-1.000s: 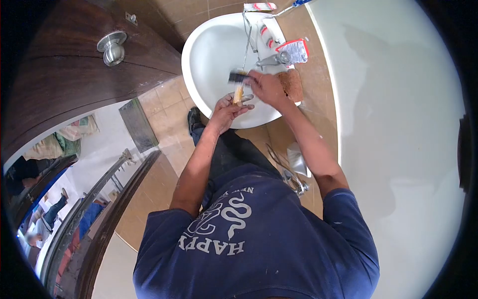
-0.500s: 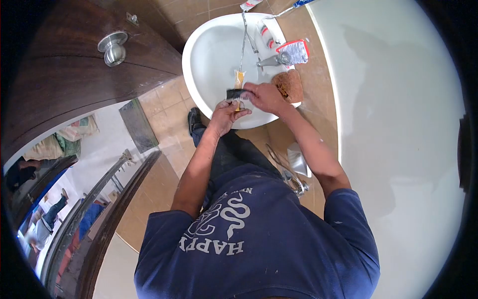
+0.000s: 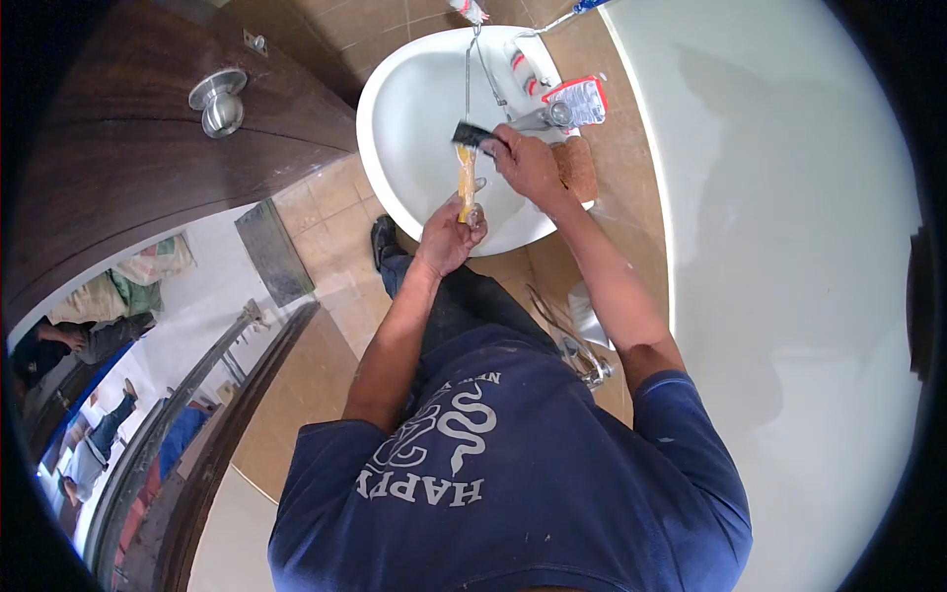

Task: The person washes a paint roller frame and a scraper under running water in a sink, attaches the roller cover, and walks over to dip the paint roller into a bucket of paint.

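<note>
Over the white sink (image 3: 380, 148), my left hand (image 3: 451, 239) is closed around the lower end of the yellow handle (image 3: 467, 187) of a paint roller. Its thin metal rod runs away from me toward a white roller sleeve with red marks (image 3: 470, 10) at the far rim. My right hand (image 3: 529, 168) grips a flat black tool (image 3: 475, 138) whose exact kind I cannot make out. The tool lies across the top of the handle, seemingly touching it. Another striped roller sleeve (image 3: 523, 71) rests inside the sink near the faucet (image 3: 547, 118).
A red-edged packet (image 3: 582, 97) lies behind the faucet, and a brown spongy block (image 3: 576, 168) sits on the sink's right rim. The dark door (image 3: 128, 128) with its round knob (image 3: 223, 104) stands on the left. A pale wall (image 3: 789, 296) rises at right. Other people show through the doorway.
The black tool in my right hand has moved up the handle, away from me, and tilted. My left hand has shifted slightly lower, uncovering more of the yellow handle.
</note>
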`<state>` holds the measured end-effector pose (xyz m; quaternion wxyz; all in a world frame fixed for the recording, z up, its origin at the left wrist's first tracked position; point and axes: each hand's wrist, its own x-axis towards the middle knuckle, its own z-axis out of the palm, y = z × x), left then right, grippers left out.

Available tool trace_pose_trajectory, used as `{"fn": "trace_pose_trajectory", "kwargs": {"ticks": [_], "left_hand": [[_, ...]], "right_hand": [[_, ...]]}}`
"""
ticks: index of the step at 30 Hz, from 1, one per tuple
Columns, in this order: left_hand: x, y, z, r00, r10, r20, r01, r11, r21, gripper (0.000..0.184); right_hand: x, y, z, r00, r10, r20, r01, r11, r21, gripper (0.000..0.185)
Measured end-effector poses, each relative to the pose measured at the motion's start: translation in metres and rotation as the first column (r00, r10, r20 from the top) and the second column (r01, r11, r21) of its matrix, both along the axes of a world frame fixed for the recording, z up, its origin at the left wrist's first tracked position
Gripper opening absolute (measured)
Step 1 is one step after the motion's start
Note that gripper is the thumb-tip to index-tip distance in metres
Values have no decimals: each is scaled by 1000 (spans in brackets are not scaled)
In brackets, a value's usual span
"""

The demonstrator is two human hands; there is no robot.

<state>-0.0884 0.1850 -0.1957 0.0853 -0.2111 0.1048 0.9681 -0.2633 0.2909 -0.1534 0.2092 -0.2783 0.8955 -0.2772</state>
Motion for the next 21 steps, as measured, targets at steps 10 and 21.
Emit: {"fn": "trace_pose_trajectory", "kwargs": {"ticks": [10,21], "left_hand": [[-2,12,4,995,42,90,-3,918,-396,35],[-7,27,11,992,4,129,89,706,-702,30]], "right_hand": [[21,4,13,988,10,-155,7,994,107,26],[7,8,-9,971,-236,25,237,969,-66,26]]}}
